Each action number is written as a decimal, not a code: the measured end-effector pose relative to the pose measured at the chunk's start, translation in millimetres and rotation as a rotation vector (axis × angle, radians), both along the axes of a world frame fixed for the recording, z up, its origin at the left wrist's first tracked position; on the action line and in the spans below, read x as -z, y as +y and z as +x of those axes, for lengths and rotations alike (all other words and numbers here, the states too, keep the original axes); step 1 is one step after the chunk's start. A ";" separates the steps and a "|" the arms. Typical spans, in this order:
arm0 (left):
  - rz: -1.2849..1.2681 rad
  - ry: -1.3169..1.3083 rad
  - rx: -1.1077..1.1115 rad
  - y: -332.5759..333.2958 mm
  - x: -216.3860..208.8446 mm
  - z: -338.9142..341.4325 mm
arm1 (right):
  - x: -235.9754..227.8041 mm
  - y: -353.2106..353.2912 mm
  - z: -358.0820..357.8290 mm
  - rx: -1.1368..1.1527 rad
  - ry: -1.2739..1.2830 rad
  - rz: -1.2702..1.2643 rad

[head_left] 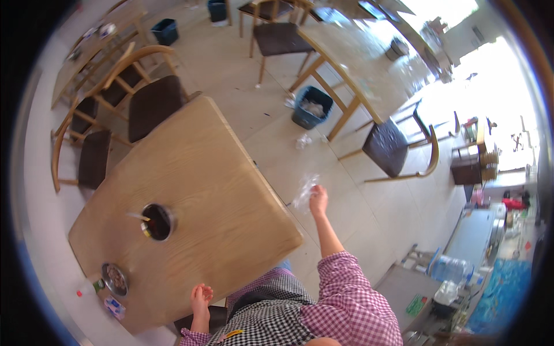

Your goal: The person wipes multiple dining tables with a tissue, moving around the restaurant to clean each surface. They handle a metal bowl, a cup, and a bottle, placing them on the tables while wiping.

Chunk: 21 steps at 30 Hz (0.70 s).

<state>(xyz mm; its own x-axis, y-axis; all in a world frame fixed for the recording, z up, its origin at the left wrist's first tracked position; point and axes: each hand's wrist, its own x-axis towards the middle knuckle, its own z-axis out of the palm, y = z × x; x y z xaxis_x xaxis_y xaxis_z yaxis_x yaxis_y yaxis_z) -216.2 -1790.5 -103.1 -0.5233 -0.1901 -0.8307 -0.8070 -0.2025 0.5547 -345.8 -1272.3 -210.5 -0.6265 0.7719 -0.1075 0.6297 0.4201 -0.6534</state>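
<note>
My right hand (318, 200) is stretched out over the floor to the right of the wooden table (231, 202). Its fingers are closed on a crumpled piece of clear plastic film (304, 193), which hangs from them. By the near edge of the same table, my left hand (201, 295) is loosely open and holds nothing. A dark pot (158, 222) with a light-handled utensil in it stands on the tabletop. Near the left corner sit a metal bowl (115, 279) of small brownish pieces and a blue and white packet (115, 308).
A blue bin (312, 107) with crumpled plastic inside stands ahead, another scrap of film (303, 140) on the floor beside it. A film-covered table (369, 63) is beyond. Chairs (385, 149) stand to the right and left. A counter (407, 288) with a large bottle lies at right.
</note>
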 end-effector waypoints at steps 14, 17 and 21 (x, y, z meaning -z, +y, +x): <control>-0.288 -0.095 0.175 77.7 -15.2 -10.7 | 161.3 -43.5 -123.5 -0.216 0.153 -1.168; -0.333 -0.095 0.144 77.5 -12.0 -6.9 | 186.3 -72.0 -157.6 -0.234 0.083 -0.991; -0.357 -0.118 0.122 80.4 -9.4 2.7 | 226.6 -85.6 -159.3 -0.277 -0.294 -1.211</control>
